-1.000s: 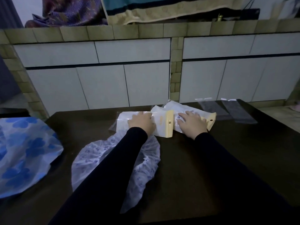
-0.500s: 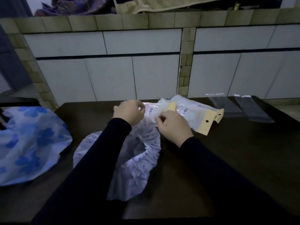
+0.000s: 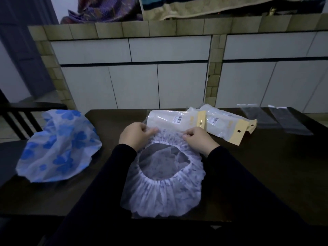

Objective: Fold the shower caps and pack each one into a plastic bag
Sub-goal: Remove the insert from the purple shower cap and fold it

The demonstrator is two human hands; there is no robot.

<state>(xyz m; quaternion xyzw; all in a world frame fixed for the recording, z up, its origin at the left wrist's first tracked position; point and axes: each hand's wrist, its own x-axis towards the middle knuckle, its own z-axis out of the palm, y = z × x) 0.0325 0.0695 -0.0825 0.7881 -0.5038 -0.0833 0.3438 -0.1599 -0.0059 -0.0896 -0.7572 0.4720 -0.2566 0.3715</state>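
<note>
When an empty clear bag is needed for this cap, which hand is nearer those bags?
Probably the right hand: the empty clear plastic bags lie at the table's far right. Both hands, left hand too, now pinch the purple-patterned white shower cap's elastic rim.

Between the hands: white shower cap (image 3: 165, 190) with pale purple print. Left of the left hand (image 3: 135, 137): white cap (image 3: 58, 146) with blue flowers. Beyond the hands: clear packets (image 3: 177, 119) with yellow headers, on a dark brown counter (image 3: 266, 166).
</note>
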